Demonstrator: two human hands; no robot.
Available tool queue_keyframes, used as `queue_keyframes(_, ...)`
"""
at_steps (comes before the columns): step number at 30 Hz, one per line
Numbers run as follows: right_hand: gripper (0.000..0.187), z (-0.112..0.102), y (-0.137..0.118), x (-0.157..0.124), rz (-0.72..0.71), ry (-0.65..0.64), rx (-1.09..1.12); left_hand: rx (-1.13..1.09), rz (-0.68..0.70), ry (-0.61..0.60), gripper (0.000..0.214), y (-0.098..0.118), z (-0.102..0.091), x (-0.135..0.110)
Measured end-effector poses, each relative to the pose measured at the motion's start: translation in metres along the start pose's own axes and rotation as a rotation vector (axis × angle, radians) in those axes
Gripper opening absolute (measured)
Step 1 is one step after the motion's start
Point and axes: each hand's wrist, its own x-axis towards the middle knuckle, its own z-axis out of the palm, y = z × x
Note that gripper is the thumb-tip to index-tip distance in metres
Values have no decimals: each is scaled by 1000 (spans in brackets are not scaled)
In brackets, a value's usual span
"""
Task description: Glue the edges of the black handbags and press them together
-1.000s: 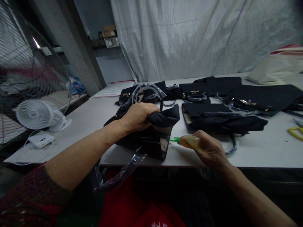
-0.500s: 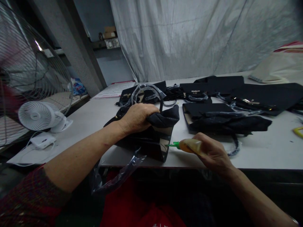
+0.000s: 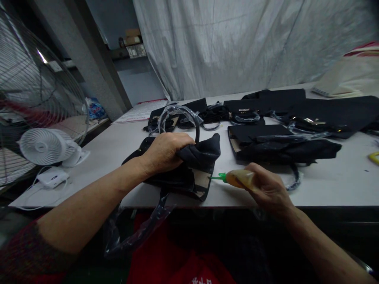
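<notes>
My left hand (image 3: pixel 168 152) is closed around the folded black side of a handbag (image 3: pixel 174 179) near the table's front edge. One of the bag's plastic-wrapped handles arches up behind the hand; the other hangs over the edge. The bag's right end shows a bare beige panel (image 3: pixel 201 181). In my right hand (image 3: pixel 268 185) is a soft glue bottle (image 3: pixel 238 178) with amber liquid and a green nozzle (image 3: pixel 219 177). Its thin tip points left, at the edge of the beige panel; whether it touches cannot be made out.
Another black handbag (image 3: pixel 278 146) lies to the right, and several more (image 3: pixel 245 112) line the back of the white table (image 3: pixel 100 157). A small white fan (image 3: pixel 44 146) and a white box with a cable (image 3: pixel 53 177) stand left. Something yellow (image 3: pixel 374 157) sits far right.
The bag has tilted in my left hand, so more of its beige end panel shows. The glue bottle's tip sits slightly higher, by the panel's right edge.
</notes>
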Motion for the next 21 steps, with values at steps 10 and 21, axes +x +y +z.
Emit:
queue_keyframes(10,11,1,4,-10,-83,-65,-3,-2,-13,4,25,2,-1,0)
queue_keyframes(21,15,6,1,-12,4,-60,50,-26,-27,17,23,4,0,-8)
